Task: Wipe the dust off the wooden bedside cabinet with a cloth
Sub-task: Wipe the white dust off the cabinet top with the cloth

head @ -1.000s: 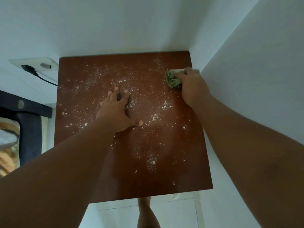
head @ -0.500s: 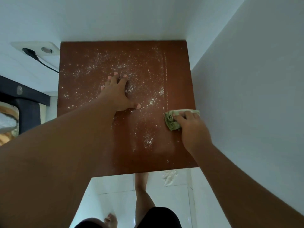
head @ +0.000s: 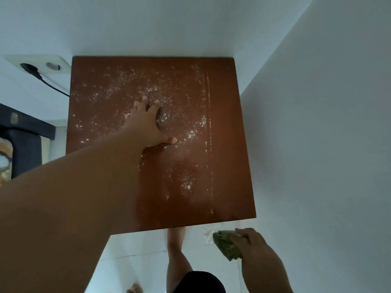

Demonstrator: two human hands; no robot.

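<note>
Cabinet [head: 228,144] sits in the wall corner, top dusted white except a cleaner strip along its right edge. Your left hand [head: 146,125] lies flat on it, fingers spread, holding nothing. Your right hand [head: 254,248] is off the front edge, fingers closed on the bunched green cloth [head: 225,244]. White patch on the floor [head: 131,246] below, probably dust.

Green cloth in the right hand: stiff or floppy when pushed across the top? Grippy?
The crumpled green cloth looks soft and floppy: it bunches in the right hand. Probably light. It likely drags powder rather than slides: the wooden cabinet top shows one cleared strip.
</note>
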